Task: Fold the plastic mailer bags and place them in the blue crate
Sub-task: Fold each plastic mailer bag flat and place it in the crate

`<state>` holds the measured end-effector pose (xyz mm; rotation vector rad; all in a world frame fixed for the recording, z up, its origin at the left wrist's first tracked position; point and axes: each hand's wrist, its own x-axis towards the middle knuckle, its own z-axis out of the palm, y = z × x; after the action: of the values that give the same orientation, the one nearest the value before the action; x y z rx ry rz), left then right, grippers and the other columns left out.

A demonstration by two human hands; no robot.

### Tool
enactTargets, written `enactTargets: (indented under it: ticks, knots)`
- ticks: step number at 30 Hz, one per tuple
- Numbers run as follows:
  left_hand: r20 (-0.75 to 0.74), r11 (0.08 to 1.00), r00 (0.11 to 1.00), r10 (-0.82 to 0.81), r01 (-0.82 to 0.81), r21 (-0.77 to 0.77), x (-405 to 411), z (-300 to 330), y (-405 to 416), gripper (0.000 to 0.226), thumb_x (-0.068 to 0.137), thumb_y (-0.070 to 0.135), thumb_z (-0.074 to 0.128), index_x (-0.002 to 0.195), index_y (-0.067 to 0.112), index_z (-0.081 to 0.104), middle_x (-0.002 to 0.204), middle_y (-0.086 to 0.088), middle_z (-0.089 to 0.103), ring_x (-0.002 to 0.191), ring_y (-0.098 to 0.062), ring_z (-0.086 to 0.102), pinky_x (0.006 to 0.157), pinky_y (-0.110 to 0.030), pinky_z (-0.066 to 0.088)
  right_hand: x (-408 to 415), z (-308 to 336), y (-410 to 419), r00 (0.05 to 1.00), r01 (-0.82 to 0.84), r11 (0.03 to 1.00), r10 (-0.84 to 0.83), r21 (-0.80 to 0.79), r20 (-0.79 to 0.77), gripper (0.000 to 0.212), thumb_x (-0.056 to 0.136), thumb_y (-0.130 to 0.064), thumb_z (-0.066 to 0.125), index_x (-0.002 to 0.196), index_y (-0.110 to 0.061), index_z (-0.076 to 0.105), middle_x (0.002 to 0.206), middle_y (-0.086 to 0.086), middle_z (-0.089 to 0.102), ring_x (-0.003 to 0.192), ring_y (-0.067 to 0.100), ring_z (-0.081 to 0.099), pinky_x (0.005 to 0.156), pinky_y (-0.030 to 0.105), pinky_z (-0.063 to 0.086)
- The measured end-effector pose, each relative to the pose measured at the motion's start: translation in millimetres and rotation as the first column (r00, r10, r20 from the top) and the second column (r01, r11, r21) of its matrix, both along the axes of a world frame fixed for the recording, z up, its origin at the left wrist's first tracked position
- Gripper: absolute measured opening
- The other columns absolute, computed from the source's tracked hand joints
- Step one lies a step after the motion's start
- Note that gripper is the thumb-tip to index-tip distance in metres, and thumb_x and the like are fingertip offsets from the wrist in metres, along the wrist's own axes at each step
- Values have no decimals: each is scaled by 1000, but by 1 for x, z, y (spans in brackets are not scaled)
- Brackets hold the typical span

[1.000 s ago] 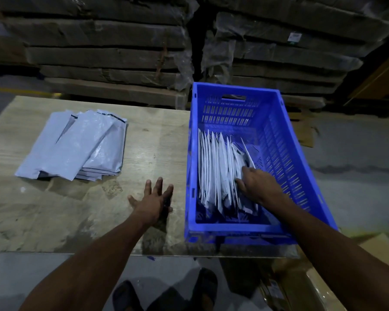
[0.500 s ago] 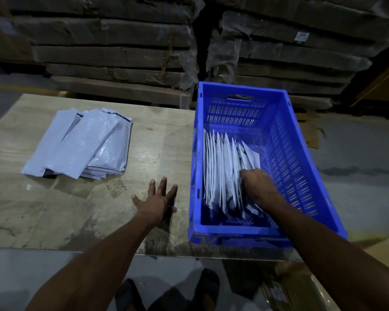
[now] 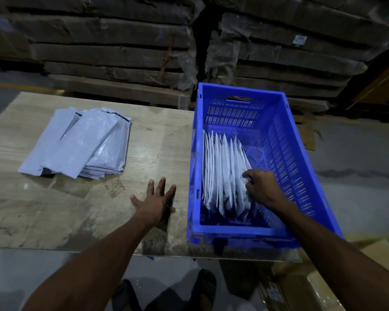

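Note:
A blue slatted crate (image 3: 285, 140) stands on the right side of the table. Several folded white mailer bags (image 3: 222, 171) stand on edge in a row along its left wall. My right hand (image 3: 262, 187) is inside the crate, fingers curled on the rightmost folded bag, pressing it against the row. My left hand (image 3: 155, 202) lies flat on the table with fingers spread, just left of the crate. A loose pile of unfolded grey mailer bags (image 3: 81, 143) lies on the table at the left.
The wooden table (image 3: 54, 212) ends at a near edge just below my left wrist. Stacked wrapped cartons (image 3: 112, 52) rise behind the table. Cardboard boxes (image 3: 301, 286) sit on the floor at lower right. My sandalled feet (image 3: 202, 290) show under the table edge.
My right hand has shifted slightly back and right along the row of folded bags in the crate. My left hand stays flat on the table.

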<state>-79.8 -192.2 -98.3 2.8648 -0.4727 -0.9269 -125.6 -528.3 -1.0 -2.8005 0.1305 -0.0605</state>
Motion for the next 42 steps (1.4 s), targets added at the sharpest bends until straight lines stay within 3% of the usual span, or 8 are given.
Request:
enactTargets:
  ticks: [5, 17, 22, 26, 29, 34, 39, 42]
  knots:
    - [-7, 1000, 1000, 11, -11, -11, -2, 3, 0, 86, 101, 55, 55, 160, 51, -8, 168, 3, -31, 155, -32, -25, 109, -85, 7, -1, 4, 7, 999, -39, 996, 39, -86, -4, 25, 76, 4, 63, 101, 4, 70, 98, 27, 71, 86, 45, 68, 74, 50, 57]
    - [13, 1000, 1000, 14, -14, -1, 0, -6, 2, 94, 98, 68, 51, 150, 49, -25, 167, 4, -32, 155, -31, -26, 112, -81, 14, -9, 13, 17, 983, -135, 951, 94, -280, -155, 29, 88, -6, 55, 117, -9, 57, 124, 17, 56, 97, 44, 64, 73, 46, 52]
    - [6, 998, 1000, 23, -23, -50, -7, 8, 0, 86, 103, 45, 58, 161, 49, -6, 168, 4, -31, 155, -32, -26, 109, -85, 4, -8, 18, 18, 997, -74, 943, 68, -323, -31, 26, 92, -9, 55, 118, -7, 55, 127, 18, 54, 80, 44, 64, 64, 47, 52]
    - [66, 998, 997, 25, -20, -63, -13, 10, 4, 78, 104, 55, 48, 164, 41, 0, 171, 2, -23, 157, -31, -20, 110, -83, 8, 0, 42, 31, 963, 4, 948, 82, -319, 256, 27, 91, -12, 62, 117, -5, 63, 125, 16, 64, 69, 41, 67, 56, 43, 53]
    - [194, 1000, 981, 15, -11, -23, -24, 6, 15, 69, 106, 56, 37, 165, 29, 13, 174, -2, -10, 160, -30, -6, 114, -77, 16, 22, 66, 56, 879, -82, 952, 208, -294, 428, 32, 92, -16, 59, 121, -3, 65, 122, 18, 69, 102, 37, 69, 92, 56, 51]
    - [361, 993, 927, 106, -79, -89, -38, -9, 74, 63, 95, 50, 37, 138, 11, 61, 162, -21, 36, 142, -43, 43, 97, -74, 41, 67, 85, 127, 780, -283, 908, 405, -308, 477, 36, 93, -23, 50, 118, -5, 68, 121, 13, 70, 118, 31, 65, 103, 56, 45]
    - [420, 977, 882, 213, -182, -114, -40, -18, 145, 65, 94, 49, 36, 133, 5, 64, 155, -27, 44, 136, -45, 49, 100, -69, 43, 101, 63, 217, 734, -480, 818, 572, -317, 366, 32, 89, -22, 61, 117, -8, 67, 120, 12, 70, 118, 33, 63, 100, 49, 46]
    - [452, 961, 848, 277, -241, -137, -34, -24, 188, 63, 96, 49, 36, 136, 6, 62, 159, -23, 40, 140, -42, 44, 105, -68, 38, 109, 37, 268, 727, -573, 757, 646, -313, 231, 28, 87, -22, 62, 112, -9, 66, 103, 13, 71, 95, 37, 65, 84, 44, 47]
